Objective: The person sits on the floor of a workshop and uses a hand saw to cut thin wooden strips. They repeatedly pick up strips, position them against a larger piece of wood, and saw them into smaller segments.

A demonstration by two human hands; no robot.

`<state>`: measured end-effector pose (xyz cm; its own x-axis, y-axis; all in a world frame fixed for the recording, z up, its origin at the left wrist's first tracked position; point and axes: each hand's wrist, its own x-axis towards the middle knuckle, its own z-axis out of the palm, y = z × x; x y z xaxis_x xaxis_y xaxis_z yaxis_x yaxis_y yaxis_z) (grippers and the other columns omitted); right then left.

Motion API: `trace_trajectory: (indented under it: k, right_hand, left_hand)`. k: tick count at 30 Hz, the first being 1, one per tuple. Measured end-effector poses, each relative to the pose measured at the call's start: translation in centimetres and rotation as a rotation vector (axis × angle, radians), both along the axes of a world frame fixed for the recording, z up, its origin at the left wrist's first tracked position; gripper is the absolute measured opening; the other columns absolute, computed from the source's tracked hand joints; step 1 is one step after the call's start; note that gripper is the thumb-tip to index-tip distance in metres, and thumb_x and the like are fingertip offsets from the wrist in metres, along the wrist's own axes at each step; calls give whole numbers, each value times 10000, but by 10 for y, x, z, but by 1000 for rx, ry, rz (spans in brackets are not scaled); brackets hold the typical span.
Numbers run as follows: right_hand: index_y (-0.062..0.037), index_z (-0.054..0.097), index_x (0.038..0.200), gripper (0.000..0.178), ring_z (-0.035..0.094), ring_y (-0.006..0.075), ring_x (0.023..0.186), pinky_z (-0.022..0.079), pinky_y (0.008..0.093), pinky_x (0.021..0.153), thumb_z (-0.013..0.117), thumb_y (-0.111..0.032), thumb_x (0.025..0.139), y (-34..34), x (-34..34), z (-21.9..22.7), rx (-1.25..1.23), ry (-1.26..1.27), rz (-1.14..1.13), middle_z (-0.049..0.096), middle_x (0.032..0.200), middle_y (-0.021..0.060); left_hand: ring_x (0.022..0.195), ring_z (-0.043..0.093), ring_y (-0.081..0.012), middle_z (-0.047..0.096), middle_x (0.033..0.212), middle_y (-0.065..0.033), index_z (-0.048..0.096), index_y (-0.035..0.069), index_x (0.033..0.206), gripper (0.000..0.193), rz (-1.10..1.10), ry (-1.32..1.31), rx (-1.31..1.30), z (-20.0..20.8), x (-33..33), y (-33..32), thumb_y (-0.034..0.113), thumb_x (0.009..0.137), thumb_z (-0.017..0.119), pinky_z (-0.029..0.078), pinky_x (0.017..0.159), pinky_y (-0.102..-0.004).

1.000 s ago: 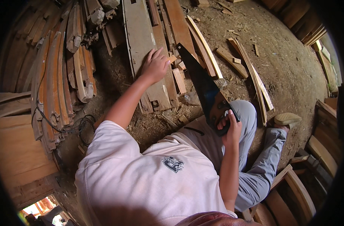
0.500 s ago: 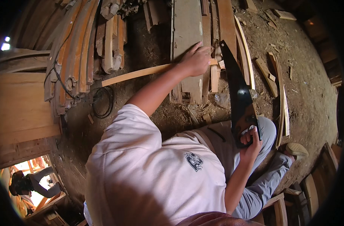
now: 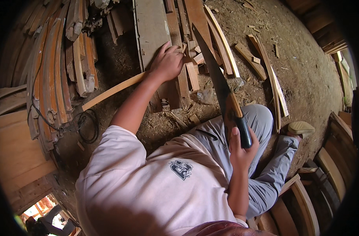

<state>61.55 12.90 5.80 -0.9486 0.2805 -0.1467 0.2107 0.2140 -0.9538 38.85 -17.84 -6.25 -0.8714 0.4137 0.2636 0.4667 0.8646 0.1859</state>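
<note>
My left hand presses down over a narrow wooden strip, fingers bent, at the edge of a wide grey board. The strip sticks out to the left beneath my wrist; its part under the palm is hidden. In my right hand is a handsaw, held by its dark handle above my bent knee. Its long dark blade points up and away, with the tip near a brown board, right of my left hand. Small wood offcuts lie between the left hand and the blade.
Long timbers are stacked at the left, with a black cable looped beside them. Thin strips and a short plank lie on the dirt floor to the right. Crumpled clear plastic lies near the boards.
The view has shifted, so the boards now appear farther left. The saw has rolled in my right hand, its blade now more edge-on. My left hand stays on the strip.
</note>
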Motion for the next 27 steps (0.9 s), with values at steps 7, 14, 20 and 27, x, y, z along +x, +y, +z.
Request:
trace_trajectory:
  k: [7, 14, 20, 27]
  right_hand:
    - [-15, 574, 793, 372, 402, 99, 556, 318, 296, 524, 847, -225, 933, -17, 19, 13, 174, 179, 30, 471, 611, 19]
    - [-19, 525, 724, 415, 363, 116, 523, 297, 320, 493, 828, -204, 938, -28, 6, 22, 256, 249, 96, 422, 572, 50]
    - [-13, 532, 725, 403, 363, 139, 508, 305, 323, 490, 833, -192, 924, -27, 6, 20, 298, 262, 111, 425, 573, 77]
    - [-14, 523, 723, 404, 375, 168, 488, 317, 319, 487, 834, -181, 919, -27, 7, 29, 302, 235, 117, 426, 572, 84]
  left_hand:
    - [990, 705, -367, 724, 908, -222, 717, 43, 961, 207, -29, -121, -107, 10, -5, 5, 173, 1021, 568, 323, 1259, -502]
    - [851, 713, -371, 688, 718, -209, 736, 2, 723, 191, 2, -53, -93, -37, -24, -13, 75, 865, 632, 307, 1290, -486]
    - [887, 717, -357, 692, 750, -243, 716, -6, 669, 143, 73, -101, -167, 14, -3, 15, 76, 777, 672, 306, 1300, -459]
    - [1019, 727, -358, 703, 811, -260, 703, 5, 671, 185, 217, 4, 9, -49, -17, 2, 24, 824, 602, 391, 1255, -415]
